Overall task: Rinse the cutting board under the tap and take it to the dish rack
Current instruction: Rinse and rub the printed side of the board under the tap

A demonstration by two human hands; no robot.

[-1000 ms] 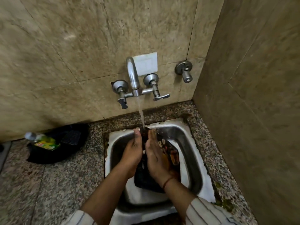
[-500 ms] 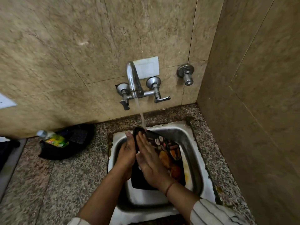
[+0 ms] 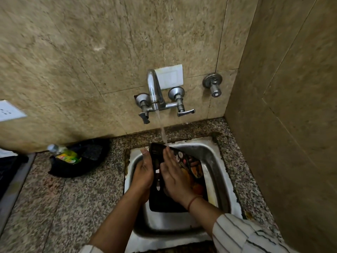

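A dark cutting board point(image 3: 193, 168) with a colourful food print stands tilted in the steel sink point(image 3: 217, 161), its top corner under the running stream from the wall tap point(image 3: 154, 88). My left hand point(image 3: 143, 173) grips the board's left edge, thumb up along it. My right hand point(image 3: 175, 177) lies flat on the printed face, fingers spread toward the top where the water lands. The board's lower middle is hidden behind my right hand and wrist. No dish rack is in view.
A black bag point(image 3: 82, 159) holding a plastic bottle with a green label point(image 3: 63, 154) lies on the speckled granite counter point(image 3: 54, 207) left of the sink. A tiled side wall point(image 3: 282, 125) closes in on the right. A metal edge point(image 3: 12, 189) runs along the far left.
My right hand has slid up the board's face toward the stream. The board has turned flatter, showing more of its printed side. My left hand has kept hold of the left edge.
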